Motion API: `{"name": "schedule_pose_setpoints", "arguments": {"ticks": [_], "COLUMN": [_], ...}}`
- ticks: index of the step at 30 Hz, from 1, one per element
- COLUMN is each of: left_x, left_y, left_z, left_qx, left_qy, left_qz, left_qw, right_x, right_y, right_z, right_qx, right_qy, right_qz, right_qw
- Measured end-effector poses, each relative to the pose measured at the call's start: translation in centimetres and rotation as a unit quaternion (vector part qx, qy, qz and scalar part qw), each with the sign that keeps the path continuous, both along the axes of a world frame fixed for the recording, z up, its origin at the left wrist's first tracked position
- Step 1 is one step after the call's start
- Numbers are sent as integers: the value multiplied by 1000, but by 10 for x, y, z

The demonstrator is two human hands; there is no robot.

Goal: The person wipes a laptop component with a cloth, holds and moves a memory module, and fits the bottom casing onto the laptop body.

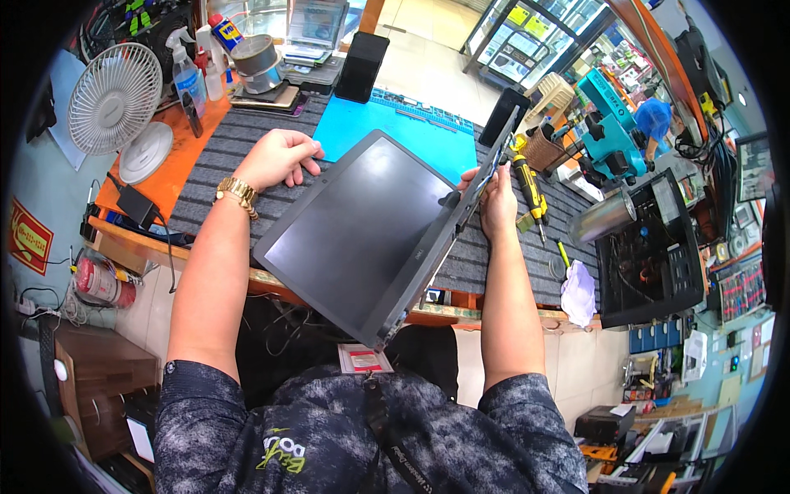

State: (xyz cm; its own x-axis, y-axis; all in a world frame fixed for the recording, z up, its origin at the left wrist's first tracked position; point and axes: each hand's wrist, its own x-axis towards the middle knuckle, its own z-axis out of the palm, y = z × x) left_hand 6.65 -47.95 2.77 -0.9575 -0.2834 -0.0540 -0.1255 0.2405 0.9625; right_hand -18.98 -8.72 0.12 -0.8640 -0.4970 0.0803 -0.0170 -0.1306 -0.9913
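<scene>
A black laptop [354, 230] is tilted over the front of the bench, its dark screen facing up and its base standing nearly edge-on at the right. Metal and circuit parts show along the base's outer side. My right hand [497, 202] grips the base near its far end, the fingers partly hidden behind it. Just off the screen's far left edge, my left hand [278, 160] hovers with loosely curled fingers somewhat apart and nothing visible in them. Beyond the laptop lies a blue repair mat [341, 132].
A yellow-black electric screwdriver [529, 189] lies right of my right hand. Farther right stand a teal microscope [607, 123], a metal cylinder [603, 216] and an open black case [654, 255]. At left are a white fan [115, 97], a spray bottle [186, 74] and a black adapter [137, 206].
</scene>
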Motion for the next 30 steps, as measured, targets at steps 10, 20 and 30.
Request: {"name": "schedule_pose_setpoints", "arguments": {"ticks": [10, 20, 30], "left_x": [-5, -6, -6], "left_y": [0, 1, 2], "left_z": [-7, -7, -8], "left_qx": [8, 7, 6], "left_qy": [8, 10, 14], "left_qz": [3, 8, 19], "left_qw": [1000, 1000, 1000], "right_x": [-10, -7, 10], "right_y": [10, 5, 6], "right_z": [-9, -4, 14], "right_qx": [-38, -28, 16], "right_qy": [-28, 6, 2], "right_qz": [35, 39, 19], "right_qw": [998, 999, 1000]}}
